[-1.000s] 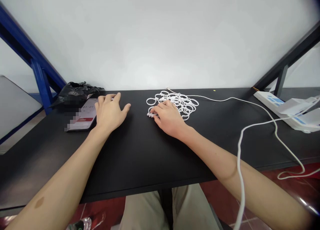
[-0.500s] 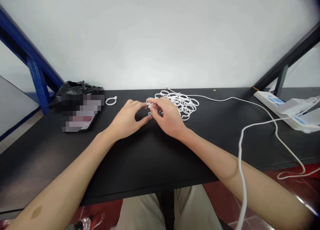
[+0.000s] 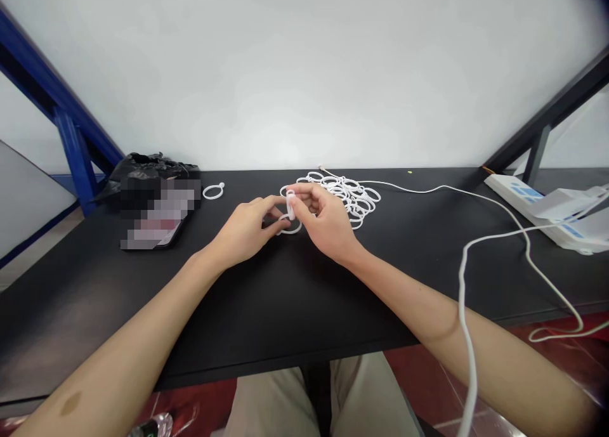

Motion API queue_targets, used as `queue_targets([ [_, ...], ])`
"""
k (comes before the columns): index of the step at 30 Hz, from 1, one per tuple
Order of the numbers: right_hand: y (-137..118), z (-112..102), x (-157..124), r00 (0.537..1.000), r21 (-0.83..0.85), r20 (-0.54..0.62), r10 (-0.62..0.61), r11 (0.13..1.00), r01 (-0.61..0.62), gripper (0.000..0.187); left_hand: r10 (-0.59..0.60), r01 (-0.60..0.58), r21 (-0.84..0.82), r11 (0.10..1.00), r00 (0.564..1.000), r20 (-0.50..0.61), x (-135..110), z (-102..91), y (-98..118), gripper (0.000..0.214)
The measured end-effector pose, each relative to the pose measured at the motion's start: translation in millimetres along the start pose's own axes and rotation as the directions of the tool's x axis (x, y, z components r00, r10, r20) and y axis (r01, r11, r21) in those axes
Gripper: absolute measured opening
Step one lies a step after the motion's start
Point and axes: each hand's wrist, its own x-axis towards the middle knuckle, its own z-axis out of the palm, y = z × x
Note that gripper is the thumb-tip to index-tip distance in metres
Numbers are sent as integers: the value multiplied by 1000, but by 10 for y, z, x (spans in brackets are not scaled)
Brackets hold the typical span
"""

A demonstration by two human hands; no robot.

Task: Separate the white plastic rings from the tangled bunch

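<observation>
My left hand (image 3: 245,231) and my right hand (image 3: 326,224) meet over the middle of the black table (image 3: 266,297). Both pinch one white plastic ring (image 3: 290,221) between fingertips, a little above the tabletop. Just behind the right hand lies a heap of several white rings (image 3: 345,193). One single white ring (image 3: 213,191) lies apart to the left, beside the phone.
A phone (image 3: 155,224) lies at the left with a crumpled black bag (image 3: 147,169) behind it. A white cable (image 3: 476,234) loops across the right side to a white power strip (image 3: 547,212). Blue and black frame struts rise at both sides.
My left hand left the phone, uncovering the single ring beside it, and came to the right hand. Both hands now hold one ring, lifted off the heap's edge.
</observation>
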Motion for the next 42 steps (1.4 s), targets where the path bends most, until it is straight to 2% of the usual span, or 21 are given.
queue_targets([
  [3, 19, -10, 17, 999, -40, -35, 4, 999, -6, 23, -72, 70, -44, 997, 996, -53, 6, -21, 4, 16],
  [5, 39, -8, 23, 999, -42, -37, 19, 999, -20, 25, -146, 132, -171, 976, 987, -73, 12, -44, 9, 15],
  [9, 60, 1, 35, 998, 0, -39, 42, 999, -42, 23, -320, 238, -478, 845, 942, -98, 36, -80, -26, 25],
  [12, 49, 2, 39, 996, 32, -46, 71, 997, -70, 18, -389, 230, -640, 733, 914, -118, 53, -82, -92, 31],
  [16, 47, 18, 18, 990, 11, 17, 140, 990, -140, 16, -394, 178, -769, 614, 913, -104, 61, -66, -156, 32],
  [18, 67, 34, 0, 984, -20, 53, 172, 985, -171, 16, -401, 158, -802, 576, 910, -109, 65, -61, -167, 34],
  [20, 89, 46, -14, 980, -57, 78, 181, 983, -177, 17, -412, 150, -802, 579, 902, -129, 69, -61, -167, 35],
  [22, 97, 46, -22, 981, -96, 88, 172, 982, -163, 19, -445, 194, -745, 639, 882, -152, 70, -66, -155, 36],
  [25, 71, 34, -21, 990, -147, 62, 126, 982, -116, 19, -486, 342, -519, 783, 858, -167, 62, -78, -112, 33],
  [28, 30, 25, -15, 999, -179, 18, 40, 983, -36, 14, -446, 411, -230, 882, 886, -125, 45, -95, -45, 29],
  [31, 20, 25, -3, 999, -191, -6, -44, 981, 42, 11, -333, 335, -29, 942, 918, -213, 22, -112, 21, 34],
  [33, 36, 22, 8, 997, -185, -13, -80, 980, 77, 11, -223, 231, -1, 973, 937, -270, 6, -113, 52, 42],
  [35, 61, 15, 19, 994, -184, -19, -103, 978, 98, 12, -102, 108, 9, 994, 963, -249, -8, -101, 67, 49],
  [38, 88, 5, 23, 992, -201, -19, -124, 973, 118, 12, 65, -35, 144, 989, 976, -206, -18, -64, 59, 48],
  [40, 90, 6, 16, 992, -202, -14, -122, 972, 116, 12, 110, -61, 223, 973, 971, -212, -17, -43, 45, 41],
  [42, 82, 11, 6, 995, -189, -2, -101, 977, 99, 14, 114, -60, 233, 971, 968, -225, -16, -31, 37, 38],
])
